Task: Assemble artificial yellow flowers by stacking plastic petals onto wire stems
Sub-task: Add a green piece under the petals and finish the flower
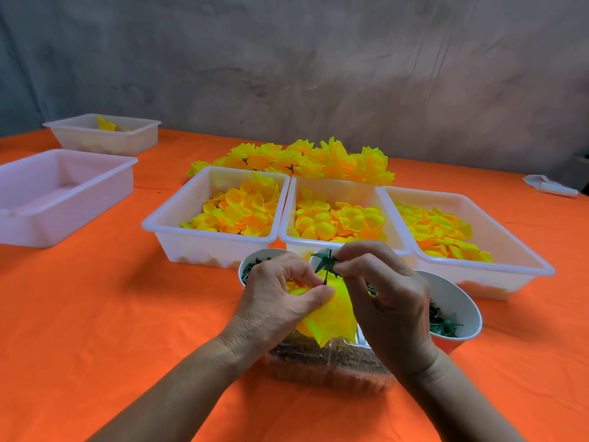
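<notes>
My left hand (280, 301) grips a stack of yellow petals (331, 317), upside down, with a thin stem poking up out of it. Just above, my right hand (382, 295) pinches a small dark green star-shaped calyx (325, 261) on that stem's tip. Three white trays of loose yellow petals stand behind my hands: left (165, 228), middle (347, 186) and right (516, 253). A pile of finished yellow flowers (318, 159) lies behind the trays.
A white cup (468, 301) with green calyxes stands at right, another cup (255, 260) of green parts behind my left hand. A clear plastic box (328, 368) sits under my hands. Two more white trays (60, 199), (105, 135) stand far left on the orange tablecloth (111, 314). A white object (551, 186) lies far right.
</notes>
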